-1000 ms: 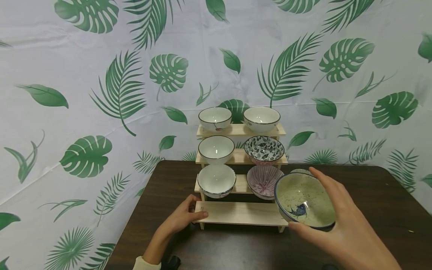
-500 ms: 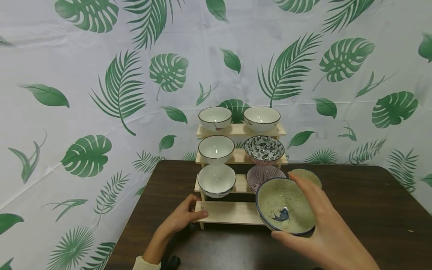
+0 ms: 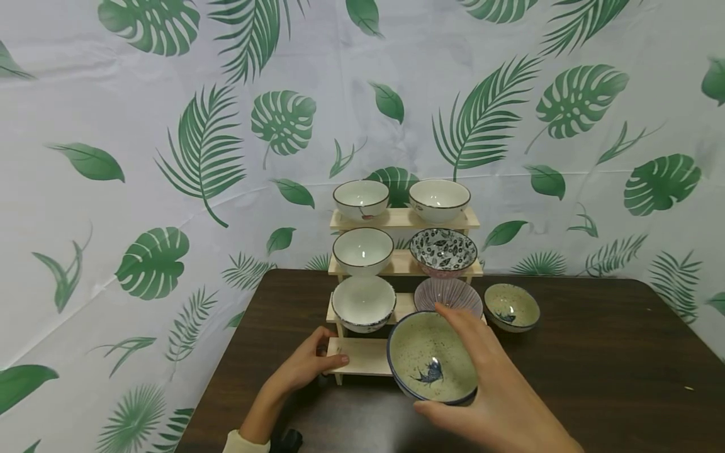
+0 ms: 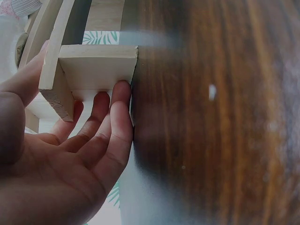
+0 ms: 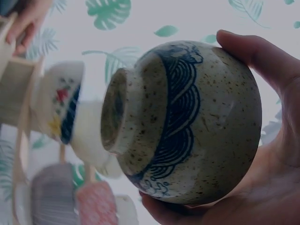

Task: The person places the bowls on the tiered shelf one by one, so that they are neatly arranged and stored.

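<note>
My right hand (image 3: 491, 387) grips a speckled greenish bowl (image 3: 425, 346) by opposite sides of its rim, thumb nearer me. The bowl has a blue rim and a blue fish inside. Tilted toward me, it overlaps the right part of the bottom tier in the head view. The right wrist view shows its foot and blue wave pattern (image 5: 180, 108). My left hand (image 3: 308, 360) holds the left end of the tiered wooden stand (image 3: 362, 357), thumb on the lowest board and fingers beneath it, against the end support (image 4: 101, 72).
Upper tiers bear white bowls (image 3: 362, 248), a black-patterned bowl (image 3: 443, 250) and a purple striped bowl (image 3: 447, 294). A similar greenish bowl (image 3: 512, 305) stands on the dark table (image 3: 595, 358) right of the stand. A leaf-print cloth (image 3: 362, 107) hangs behind.
My right hand has carried the greenish bowl leftward and slightly down, over the lowest board. The similar bowl on the table has come into full view. My left hand has stayed put.
</note>
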`<state>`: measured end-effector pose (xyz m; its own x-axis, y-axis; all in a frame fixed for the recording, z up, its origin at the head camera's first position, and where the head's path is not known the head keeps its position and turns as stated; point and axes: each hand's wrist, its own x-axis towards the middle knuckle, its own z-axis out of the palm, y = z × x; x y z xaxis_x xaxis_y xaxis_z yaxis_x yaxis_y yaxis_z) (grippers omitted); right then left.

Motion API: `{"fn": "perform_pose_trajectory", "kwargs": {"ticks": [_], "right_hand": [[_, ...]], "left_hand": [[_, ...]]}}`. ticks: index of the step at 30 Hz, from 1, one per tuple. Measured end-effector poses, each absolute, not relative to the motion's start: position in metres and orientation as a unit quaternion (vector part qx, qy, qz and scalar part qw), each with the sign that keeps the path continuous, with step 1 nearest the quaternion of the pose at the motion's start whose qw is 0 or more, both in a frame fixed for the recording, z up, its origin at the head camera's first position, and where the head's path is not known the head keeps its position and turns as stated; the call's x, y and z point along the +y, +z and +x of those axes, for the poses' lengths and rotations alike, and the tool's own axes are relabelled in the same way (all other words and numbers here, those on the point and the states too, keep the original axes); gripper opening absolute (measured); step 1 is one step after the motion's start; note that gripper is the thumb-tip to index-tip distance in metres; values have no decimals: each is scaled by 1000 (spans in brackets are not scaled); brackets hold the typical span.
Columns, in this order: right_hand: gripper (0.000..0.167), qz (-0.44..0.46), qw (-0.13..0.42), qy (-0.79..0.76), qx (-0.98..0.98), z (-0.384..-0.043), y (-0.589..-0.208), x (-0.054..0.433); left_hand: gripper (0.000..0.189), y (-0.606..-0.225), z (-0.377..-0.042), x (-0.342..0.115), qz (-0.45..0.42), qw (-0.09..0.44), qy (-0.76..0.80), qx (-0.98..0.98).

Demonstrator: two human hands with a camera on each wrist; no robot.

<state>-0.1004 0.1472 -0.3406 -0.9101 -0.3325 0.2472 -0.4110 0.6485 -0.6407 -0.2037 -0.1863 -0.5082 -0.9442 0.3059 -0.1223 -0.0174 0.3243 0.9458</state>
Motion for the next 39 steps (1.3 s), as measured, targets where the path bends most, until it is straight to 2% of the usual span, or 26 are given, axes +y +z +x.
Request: {"fn": "perform_pose_trajectory", "kwargs": {"ticks": [12,21,29,39], "right_hand": [[106,267,46,390,-880,-106,-370,113],[104,265,14,389,-882,-111,-384,98],[106,246,-30,401,-882,-114,-390,91],[100,262,-40,400,-878,-116,-402,84]], "left_hand": [[53,-510,-204,-186,101,135,574,801],[44,-510,-202,-185,103,124,568,807],[44,-507,-201,-185,108,116,580,799],[42,-509,-200,-186,110,110,579,800]]}}
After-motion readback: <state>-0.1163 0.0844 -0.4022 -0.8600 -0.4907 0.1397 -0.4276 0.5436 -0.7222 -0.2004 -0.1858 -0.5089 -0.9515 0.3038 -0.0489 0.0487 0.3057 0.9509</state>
